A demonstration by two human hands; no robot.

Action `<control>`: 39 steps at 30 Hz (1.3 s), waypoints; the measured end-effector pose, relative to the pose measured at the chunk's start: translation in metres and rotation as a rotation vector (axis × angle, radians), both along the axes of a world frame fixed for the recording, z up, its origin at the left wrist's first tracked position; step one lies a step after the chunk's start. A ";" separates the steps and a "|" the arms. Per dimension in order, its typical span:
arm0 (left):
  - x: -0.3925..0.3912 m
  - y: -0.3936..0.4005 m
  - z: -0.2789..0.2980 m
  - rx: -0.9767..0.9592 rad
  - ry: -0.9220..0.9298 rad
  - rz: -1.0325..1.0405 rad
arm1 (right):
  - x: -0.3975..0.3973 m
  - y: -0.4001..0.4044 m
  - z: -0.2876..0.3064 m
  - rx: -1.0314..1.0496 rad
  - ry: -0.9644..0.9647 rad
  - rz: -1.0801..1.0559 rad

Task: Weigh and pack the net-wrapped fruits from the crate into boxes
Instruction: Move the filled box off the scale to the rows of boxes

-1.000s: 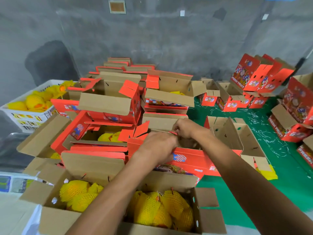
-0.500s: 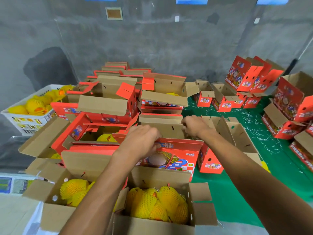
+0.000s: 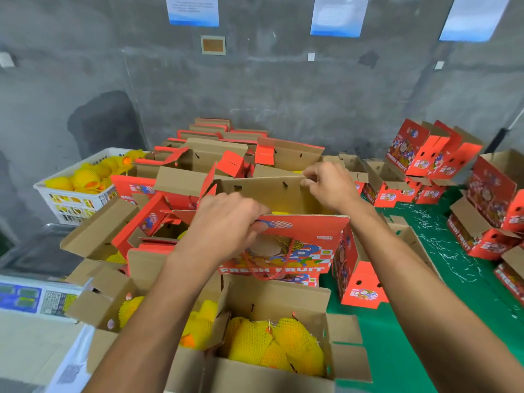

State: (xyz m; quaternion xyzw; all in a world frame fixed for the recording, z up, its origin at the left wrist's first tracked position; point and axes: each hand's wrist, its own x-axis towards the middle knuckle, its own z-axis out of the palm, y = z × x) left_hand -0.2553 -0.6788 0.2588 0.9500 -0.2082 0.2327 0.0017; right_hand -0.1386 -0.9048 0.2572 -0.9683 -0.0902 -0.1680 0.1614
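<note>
While both hands work at the top of one red box, it sits lifted above the packed cartons nearest the camera, probably so its flaps can be handled before it goes onto the stack. On the near side, the left hand has its fingers curled over the edge of the printed front panel, gripping it. On the far side, the right hand pinches the upper edge of the brown back flap between curled fingers and thumb. That two-sided hold suggests the flaps are being spread or folded; which, I cannot tell.

A sliver of yellow shows inside the held box, so it seems already filled. Below the forearms, two open cartons hold net-wrapped fruits, packed tight. To the left, a white crate keeps more fruit within reach, and a scale stands beside the cartons. Further boxes, tilted with flaps open, lie on the green bench to the right.
</note>
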 end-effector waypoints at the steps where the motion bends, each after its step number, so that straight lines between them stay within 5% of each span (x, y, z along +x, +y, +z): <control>1: -0.004 0.008 0.000 -0.010 -0.009 -0.004 | -0.003 0.010 0.007 -0.007 -0.022 0.003; 11: -0.036 0.147 0.029 -0.083 -0.170 0.011 | -0.024 0.149 0.069 -0.068 -0.150 0.020; 27: -0.060 0.454 -0.006 0.015 -0.118 0.237 | -0.011 0.480 -0.007 0.254 -0.098 0.179; 39: 0.037 0.617 -0.064 0.076 0.089 0.391 | 0.115 0.659 -0.093 0.283 0.039 0.275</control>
